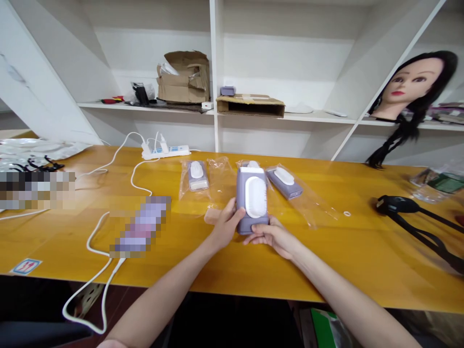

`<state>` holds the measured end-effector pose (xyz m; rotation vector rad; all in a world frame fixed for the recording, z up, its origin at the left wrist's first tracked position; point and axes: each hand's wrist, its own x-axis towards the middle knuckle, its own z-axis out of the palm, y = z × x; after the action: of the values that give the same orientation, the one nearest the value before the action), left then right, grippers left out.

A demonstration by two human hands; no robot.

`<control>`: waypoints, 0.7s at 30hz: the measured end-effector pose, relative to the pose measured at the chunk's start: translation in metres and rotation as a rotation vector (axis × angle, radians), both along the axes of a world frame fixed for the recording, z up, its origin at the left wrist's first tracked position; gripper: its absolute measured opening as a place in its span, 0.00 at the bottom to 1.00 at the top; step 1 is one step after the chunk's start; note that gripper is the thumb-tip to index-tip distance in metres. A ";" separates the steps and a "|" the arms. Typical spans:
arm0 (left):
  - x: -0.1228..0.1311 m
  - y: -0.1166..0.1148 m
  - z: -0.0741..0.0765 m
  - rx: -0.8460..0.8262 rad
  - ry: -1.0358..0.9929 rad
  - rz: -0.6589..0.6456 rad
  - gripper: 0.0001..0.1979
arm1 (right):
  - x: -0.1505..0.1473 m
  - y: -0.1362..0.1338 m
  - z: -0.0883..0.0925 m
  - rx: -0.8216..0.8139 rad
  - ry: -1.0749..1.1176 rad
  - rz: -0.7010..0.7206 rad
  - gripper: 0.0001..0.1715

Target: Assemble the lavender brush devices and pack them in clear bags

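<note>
Upright over the table, I hold a grey-purple block with a white oval brush [255, 197] on its front face. My left hand [225, 223] grips its left side, with the thumb on the front. My right hand [271, 236] is closed around the lower right corner, thumb across the bottom edge. Behind it lie similar pieces in clear plastic bags: a left block [197, 178], a right block [288, 183] lying at an angle, and a middle block [250, 165] mostly hidden. A pale pinkish flat piece [211, 216] rests beside my left hand.
A phone [143, 227] with a white cable lies left, near a power strip [170, 152]. At right are a black strapped device [402, 205], a small white ring [347, 213] and a clear plastic container [435, 186]. Shelves behind hold cardboard boxes [188, 87] and a mannequin head [413, 87].
</note>
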<state>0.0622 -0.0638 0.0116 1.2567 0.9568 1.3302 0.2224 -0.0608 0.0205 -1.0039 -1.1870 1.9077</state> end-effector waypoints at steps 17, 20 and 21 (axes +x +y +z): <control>0.025 0.000 0.009 -0.320 -0.675 0.281 0.20 | -0.017 -0.007 -0.011 0.090 -0.115 -0.070 0.11; 0.023 0.002 0.009 -0.328 -0.669 0.334 0.17 | -0.015 -0.004 -0.013 0.083 -0.110 -0.042 0.11; 0.021 0.003 0.009 -0.334 -0.658 0.331 0.17 | -0.014 -0.003 -0.013 0.080 -0.104 -0.028 0.11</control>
<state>0.0835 -0.0610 0.0208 0.3618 0.8731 1.6117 0.2086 -0.0638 0.0074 -1.0813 -1.2910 1.7912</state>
